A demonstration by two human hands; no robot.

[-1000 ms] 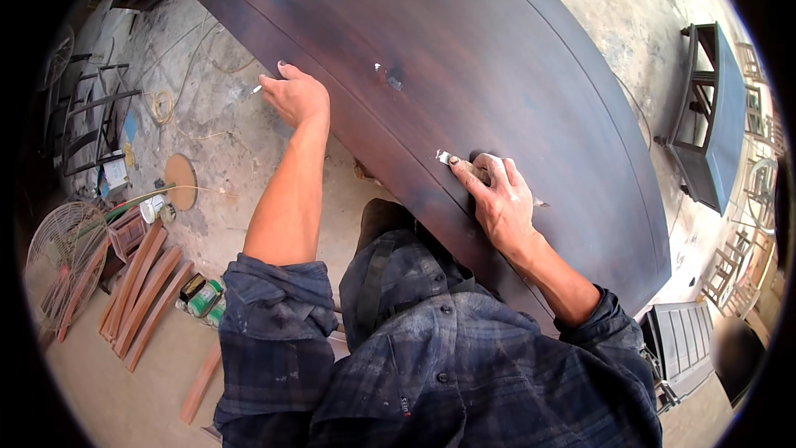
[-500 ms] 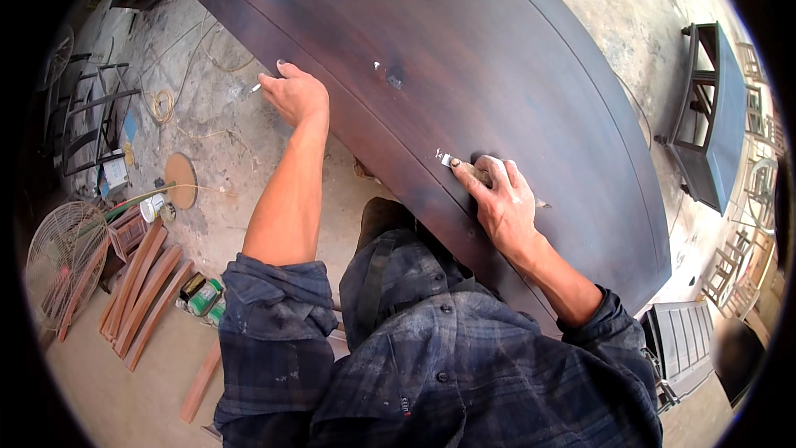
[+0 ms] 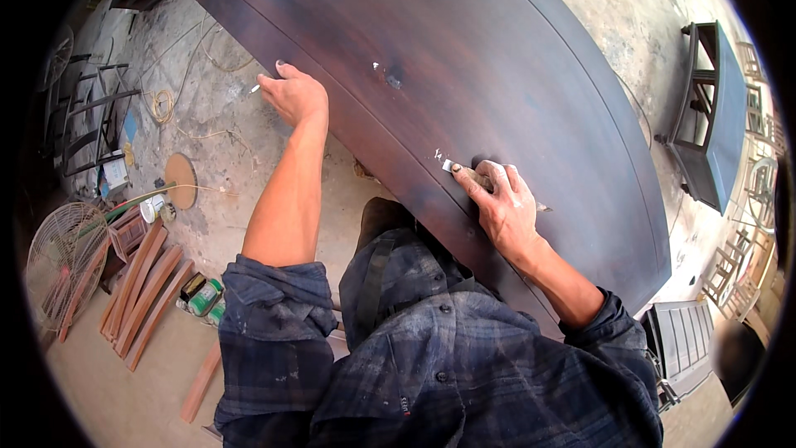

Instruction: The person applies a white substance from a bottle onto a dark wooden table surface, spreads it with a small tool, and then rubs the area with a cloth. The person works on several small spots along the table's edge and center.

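A large dark-stained wooden panel (image 3: 514, 58) with a curved edge and grooved lines lies before me. My left hand (image 3: 294, 98) rests at its near-left edge, with a small white stick like a cigarette (image 3: 254, 90) between the fingers. My right hand (image 3: 504, 203) is closed around a putty knife (image 3: 450, 166), whose short blade touches the panel beside a small white smear (image 3: 439, 153). A pale patch and a dark mark (image 3: 391, 79) show higher on the surface. What lies under my right palm is hidden.
A wire fan (image 3: 66, 257), curved reddish wood pieces (image 3: 149, 299), cans (image 3: 207, 299) and black frames (image 3: 87, 116) lie at left. Cords (image 3: 162, 104) cross the floor. A dark furniture piece (image 3: 717, 120), several chairs (image 3: 725, 270) and a slatted panel (image 3: 680, 340) are at right.
My right hand and the knife have shifted slightly right and down along the panel, uncovering more of the white smear. My left hand stays in place.
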